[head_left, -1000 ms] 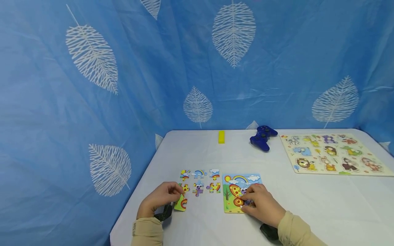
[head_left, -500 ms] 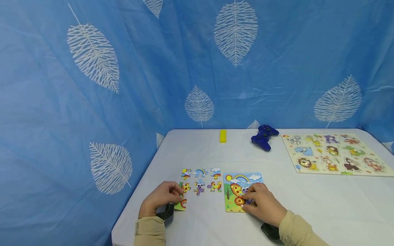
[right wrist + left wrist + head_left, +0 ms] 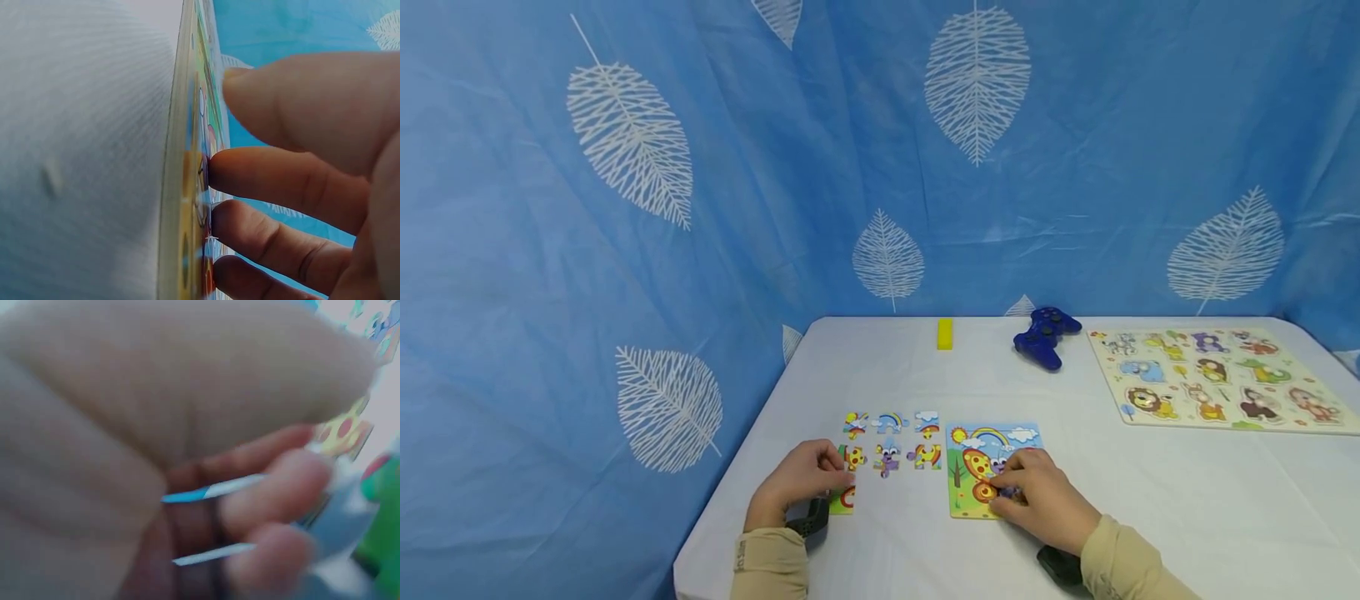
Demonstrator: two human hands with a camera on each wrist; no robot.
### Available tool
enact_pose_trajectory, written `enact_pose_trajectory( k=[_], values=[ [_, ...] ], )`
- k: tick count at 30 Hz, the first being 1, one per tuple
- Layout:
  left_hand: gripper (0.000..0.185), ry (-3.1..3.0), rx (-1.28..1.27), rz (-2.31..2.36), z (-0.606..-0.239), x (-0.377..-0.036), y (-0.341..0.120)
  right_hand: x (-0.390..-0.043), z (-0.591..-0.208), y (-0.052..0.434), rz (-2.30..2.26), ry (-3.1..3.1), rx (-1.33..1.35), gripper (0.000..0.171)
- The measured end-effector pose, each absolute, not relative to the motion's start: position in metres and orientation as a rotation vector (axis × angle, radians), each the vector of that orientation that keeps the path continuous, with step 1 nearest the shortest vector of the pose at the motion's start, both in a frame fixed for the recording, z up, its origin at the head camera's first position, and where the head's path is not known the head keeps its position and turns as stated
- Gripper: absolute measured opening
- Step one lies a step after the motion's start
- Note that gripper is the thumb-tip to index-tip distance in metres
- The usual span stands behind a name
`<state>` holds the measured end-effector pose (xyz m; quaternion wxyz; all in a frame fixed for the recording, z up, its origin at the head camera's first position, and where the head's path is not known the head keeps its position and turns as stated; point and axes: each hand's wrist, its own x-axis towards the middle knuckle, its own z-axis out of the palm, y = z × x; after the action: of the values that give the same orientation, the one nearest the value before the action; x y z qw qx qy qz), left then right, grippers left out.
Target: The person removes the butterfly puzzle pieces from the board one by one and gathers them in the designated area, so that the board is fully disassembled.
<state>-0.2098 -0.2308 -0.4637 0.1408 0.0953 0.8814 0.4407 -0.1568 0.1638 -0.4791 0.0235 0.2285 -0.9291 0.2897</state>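
A small butterfly jigsaw board [image 3: 970, 500] lies flat near the table's front edge. My right hand [image 3: 1003, 487] rests on its lower right part, and the fingertips [image 3: 219, 169] press against the picture surface. Left of the board, several loose pieces [image 3: 888, 456] lie in rows on the white table [image 3: 887, 367]. My left hand [image 3: 838, 479] is at the left end of those rows, its fingers curled over a green piece [image 3: 844, 500]. In the left wrist view the curled fingers [image 3: 275, 500] hold thin flat puzzle pieces [image 3: 212, 489] edge-on, though that view is blurred.
A blue game controller [image 3: 1045, 337] and a yellow block [image 3: 944, 332] sit at the table's back. A large animal peg puzzle [image 3: 1213, 376] lies at the right. A blue leaf-print curtain [image 3: 700, 208] hangs behind and to the left. The table's left edge is close to my left hand.
My left hand has crept slightly to the right and covers more of the green piece. The right hand stays pressed on the board.
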Motion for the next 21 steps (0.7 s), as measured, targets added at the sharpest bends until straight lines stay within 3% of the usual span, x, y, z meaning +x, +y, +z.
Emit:
enact_pose_trajectory(
  k=[5, 14, 21],
  values=[
    [0.015, 2.723, 0.353, 1.273, -0.455, -0.207, -0.202, -0.157, -0.479, 0.161, 0.91, -2.849, 0.698, 0.016],
    [0.022, 2.713, 0.73, 0.894, -0.43, -0.191, -0.101, -0.157, -0.478, 0.158, 0.928, -2.864, 0.516, 0.037],
    [0.033, 2.746, 0.81, 0.648, -0.445, -0.189, -0.046, -0.164, -0.471, 0.174, 0.887, -2.852, 0.33, 0.022]
  ],
)
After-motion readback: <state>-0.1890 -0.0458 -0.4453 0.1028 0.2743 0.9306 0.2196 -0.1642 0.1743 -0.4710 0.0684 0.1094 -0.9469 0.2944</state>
